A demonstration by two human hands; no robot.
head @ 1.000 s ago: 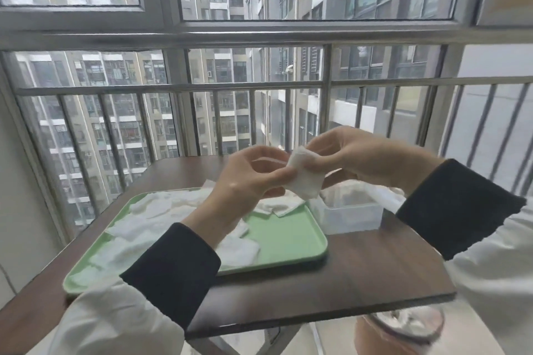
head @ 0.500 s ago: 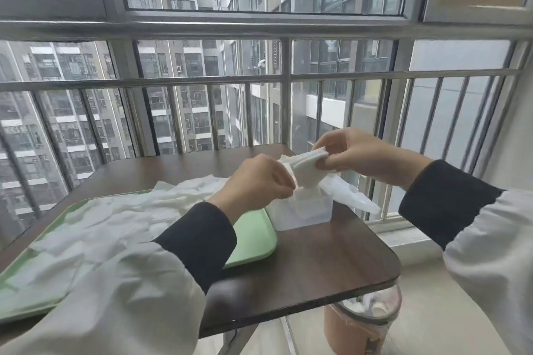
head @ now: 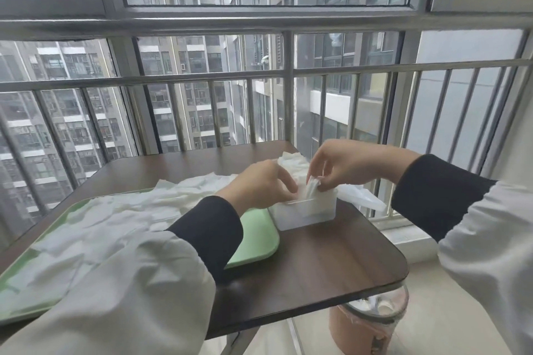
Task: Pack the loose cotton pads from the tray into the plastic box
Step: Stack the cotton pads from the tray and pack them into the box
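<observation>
A moment ago both hands held a cotton pad up in the air between the tray and the box; now they have come down to the plastic box (head: 305, 212), and the pad is going in. The right hand (head: 357, 164) pinches the cotton pad (head: 312, 188) between thumb and fingers, edge down, with its lower part already inside the mouth of the box and its top standing just above the rim. The left hand (head: 259, 185) has dropped to the near left side of the box with its fingers (head: 284, 181) curled toward the white pads already standing there. Whether they grip something or only press the stack aside to make room cannot be told. The box sits on the desk (head: 317, 265), touching or just beside the right end of the green tray (head: 255, 242). A crumpled plastic bag (head: 360, 197) lies beyond it. So one more pad is nearly packed, and only a final push and release seem left for it. The task as a whole looks far from done, since a wide layer of loose pads (head: 115, 219) covers most of the tray. Under the desk corner stands a bin (head: 372, 317).
</observation>
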